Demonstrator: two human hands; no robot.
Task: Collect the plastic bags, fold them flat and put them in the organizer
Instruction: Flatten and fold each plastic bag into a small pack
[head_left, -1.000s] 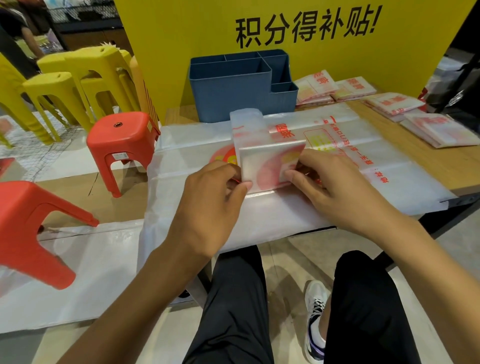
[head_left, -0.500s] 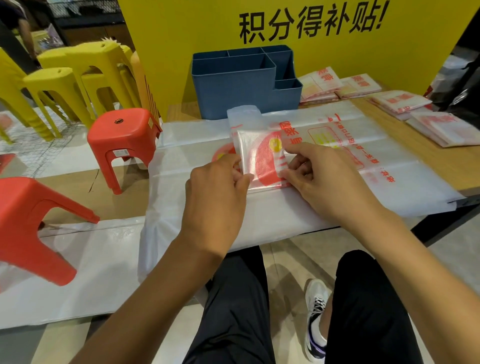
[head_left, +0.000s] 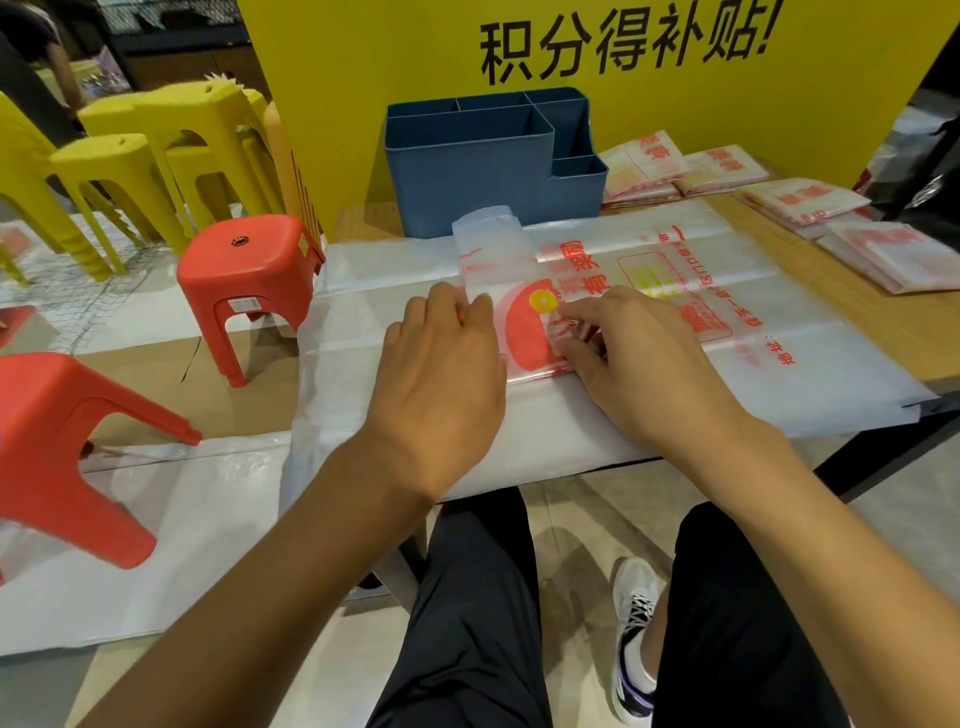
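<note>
A partly folded clear plastic bag (head_left: 519, 332) with red print and a yellow dot lies on top of a large bag (head_left: 769, 374) spread flat over the wooden table (head_left: 883, 322). My left hand (head_left: 441, 364) rests flat on the folded bag's left edge with fairly straight fingers. On the bag's right edge, my right hand (head_left: 639, 364) pinches the plastic, its index finger stretched toward the yellow dot. The blue organizer (head_left: 467, 171) stands empty behind the bag, against the yellow board.
Stacks of folded bags (head_left: 805, 200) lie at the table's back right. A red stool (head_left: 249, 280) stands left of the table, another red stool (head_left: 62, 441) lies nearer, and yellow stools (head_left: 156, 150) stand behind. A plastic sheet (head_left: 156, 545) covers the floor. My legs are under the table's front edge.
The raised fold of the bag has been brought down and now lies flat. Both hands moved a little forward and lower onto it; the left hand went from pinching to lying flat.
</note>
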